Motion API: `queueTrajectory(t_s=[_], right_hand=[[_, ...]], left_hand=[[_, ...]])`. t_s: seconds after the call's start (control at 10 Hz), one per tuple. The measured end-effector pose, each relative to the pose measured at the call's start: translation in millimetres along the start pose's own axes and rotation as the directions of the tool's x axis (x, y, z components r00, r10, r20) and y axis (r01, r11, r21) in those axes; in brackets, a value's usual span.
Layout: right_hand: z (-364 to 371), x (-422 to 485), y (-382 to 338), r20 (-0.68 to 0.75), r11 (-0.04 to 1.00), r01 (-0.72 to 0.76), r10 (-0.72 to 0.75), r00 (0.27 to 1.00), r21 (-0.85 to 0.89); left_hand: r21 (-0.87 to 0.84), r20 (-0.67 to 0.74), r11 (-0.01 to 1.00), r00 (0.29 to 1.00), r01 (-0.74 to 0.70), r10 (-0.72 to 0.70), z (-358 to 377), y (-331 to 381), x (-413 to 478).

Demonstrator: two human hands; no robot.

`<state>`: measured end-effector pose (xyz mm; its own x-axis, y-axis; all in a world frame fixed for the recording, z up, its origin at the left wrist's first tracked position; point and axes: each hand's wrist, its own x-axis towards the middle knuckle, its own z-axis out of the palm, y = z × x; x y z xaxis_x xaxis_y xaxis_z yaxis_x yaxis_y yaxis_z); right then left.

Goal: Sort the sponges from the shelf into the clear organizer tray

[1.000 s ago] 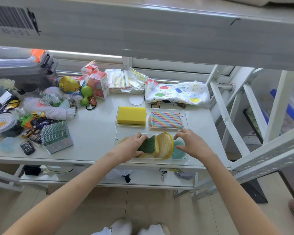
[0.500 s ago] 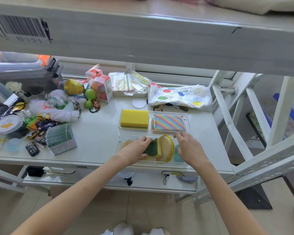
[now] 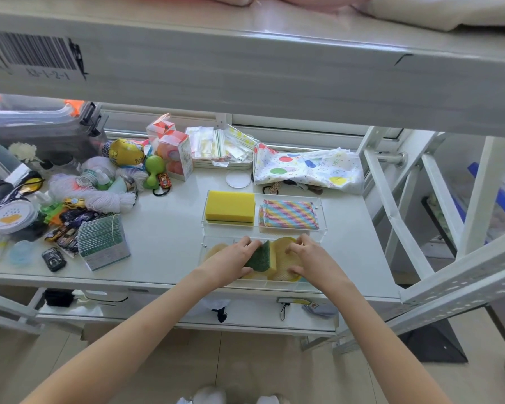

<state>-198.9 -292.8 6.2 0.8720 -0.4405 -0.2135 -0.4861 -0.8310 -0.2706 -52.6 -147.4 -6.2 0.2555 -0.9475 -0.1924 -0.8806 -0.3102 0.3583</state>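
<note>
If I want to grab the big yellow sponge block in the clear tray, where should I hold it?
Probably best to take the big yellow rectangular sponge block by its two long sides, reaching straight down from above. It lies flat in the back left compartment of the clear organizer tray, whose walls fence in its sides, while its top is open and stands above the rim.

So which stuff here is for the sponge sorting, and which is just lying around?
For the job:
- clear tray
- yellow sponge
- striped sponge
- green-and-yellow sponge, held by the left hand
- round mesh scrubber, under the right hand

Just lying about:
- toy cars
- white yarn
- spotted bag
- green rattle
- stack of cards
</note>
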Motion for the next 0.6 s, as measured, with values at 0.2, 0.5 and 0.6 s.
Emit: queueTrajectory(t_s=[0.2,0.5,0.6], right_hand=[[0.0,3.0,-1.7,0.034,0.999,-0.038,0.039,0.999,-0.031],[-10.7,-3.0,-5.9,-0.032,1.0,-0.016,0.015,0.999,-0.02],[-14.4,-6.6,-15.2,-0.165,1.0,-0.004,0.008,0.986,0.028]], left_hand=[[0.008,0.014,1.0,1.0,0.012,-0.012,-1.9,3.0,0.2],[0.041,0.068,0.999,0.997,0.035,-0.037,-11.1,6.7,-1.8],[0.025,0.054,0.999,0.997,0.048,-0.049,-22.7,8.7,-2.5]])
